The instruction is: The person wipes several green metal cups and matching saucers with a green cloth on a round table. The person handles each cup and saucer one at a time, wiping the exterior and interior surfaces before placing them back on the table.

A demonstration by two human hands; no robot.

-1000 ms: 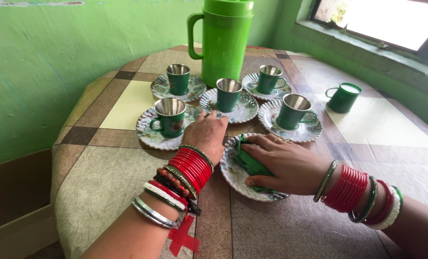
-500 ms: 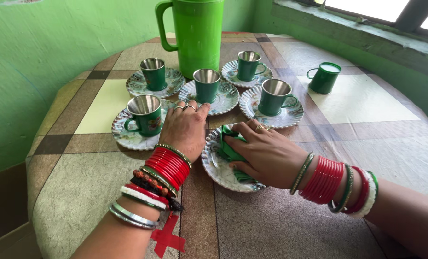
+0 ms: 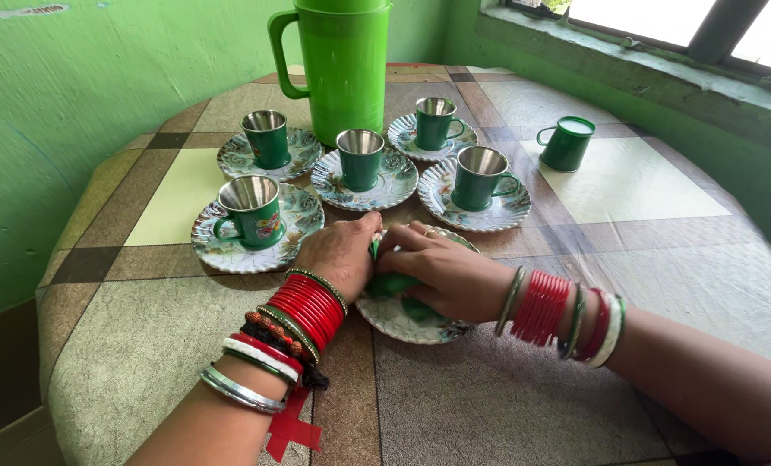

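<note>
Green cloth [image 3: 391, 284] bunched on patterned saucer [image 3: 403, 321], flat on table

On the near part of the patterned table [image 3: 506, 406], the left hand [image 3: 342, 255] steadies the edge of a floral saucer [image 3: 403, 321] while the right hand [image 3: 446, 276] presses a green cloth [image 3: 391, 285] onto it. Farther off, five green steel-lined cups [image 3: 360, 160] stand on matching saucers before a tall green jug [image 3: 342, 69]. A lone green cup [image 3: 565, 144] stands to the far right, apart from the others.
</note>
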